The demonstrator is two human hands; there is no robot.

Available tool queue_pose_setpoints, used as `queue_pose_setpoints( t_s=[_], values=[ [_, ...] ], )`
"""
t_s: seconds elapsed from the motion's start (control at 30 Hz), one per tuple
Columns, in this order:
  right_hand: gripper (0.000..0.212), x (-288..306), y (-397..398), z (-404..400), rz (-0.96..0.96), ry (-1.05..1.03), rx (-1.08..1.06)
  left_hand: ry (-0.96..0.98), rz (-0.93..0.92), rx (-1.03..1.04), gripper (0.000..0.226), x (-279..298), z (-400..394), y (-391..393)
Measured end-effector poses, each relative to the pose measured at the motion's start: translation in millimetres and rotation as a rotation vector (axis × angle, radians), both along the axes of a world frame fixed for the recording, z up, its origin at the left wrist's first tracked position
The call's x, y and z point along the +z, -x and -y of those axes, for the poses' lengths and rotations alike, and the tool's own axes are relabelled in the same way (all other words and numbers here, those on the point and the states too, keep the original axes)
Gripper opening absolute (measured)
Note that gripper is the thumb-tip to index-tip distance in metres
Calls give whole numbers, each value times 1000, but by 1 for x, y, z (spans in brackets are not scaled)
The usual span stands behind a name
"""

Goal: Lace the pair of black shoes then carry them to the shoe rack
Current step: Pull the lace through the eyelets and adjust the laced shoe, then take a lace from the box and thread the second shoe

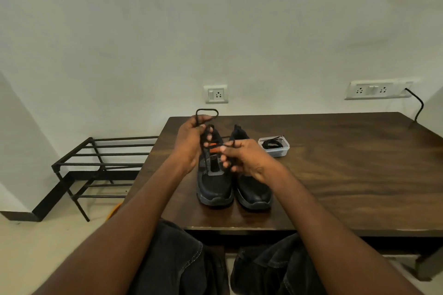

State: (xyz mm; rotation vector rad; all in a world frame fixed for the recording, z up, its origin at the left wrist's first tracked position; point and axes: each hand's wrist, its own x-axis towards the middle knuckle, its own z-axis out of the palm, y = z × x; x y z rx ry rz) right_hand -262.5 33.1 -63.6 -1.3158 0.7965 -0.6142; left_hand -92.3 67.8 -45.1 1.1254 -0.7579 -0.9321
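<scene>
Black lace (pixel 206 112) is only now going into the left shoe (pixel 214 175), whose eyelets look mostly bare; the right shoe (pixel 254 187) seems unlaced, and the shoe rack (pixel 96 165) waits far left of the worktop (pixel 347 163). Left hand (pixel 191 143) and right hand (pixel 244 158) each pinch the lace above the shoe's tongue.
</scene>
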Motion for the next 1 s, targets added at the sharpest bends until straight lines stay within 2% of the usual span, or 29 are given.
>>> queue_pose_setpoints(
  t_s=[0.07,0.1,0.27,0.37,0.47,0.53,0.67,0.77,0.87,1.0],
  values=[
    [15,2,-1,5,115,-50,-144,-69,384,41,36,-10,1,3],
    [17,1,-1,7,134,-51,-197,-88,496,28,36,-15,2,6],
    [24,2,-4,0,95,82,-248,-162,801,-79,24,-28,6,18],
    [31,2,-6,1,-4,257,-205,-152,875,-130,21,-27,4,25],
    [31,-3,-9,5,-147,473,-223,-156,806,-212,14,-29,-1,23],
    [26,-5,-10,6,-191,544,-272,-154,791,-223,16,-30,-5,18],
    [20,-2,-16,4,-157,537,-345,-136,603,-185,25,-24,-18,9],
    [17,2,-28,-1,-159,560,-365,-118,372,-150,21,-23,-31,-2],
    [20,2,-52,-13,-124,506,-292,-112,193,-107,14,-26,-51,-26],
    [20,-1,-110,-32,-85,475,-178,-114,176,42,10,-27,-78,-73]
  ],
)
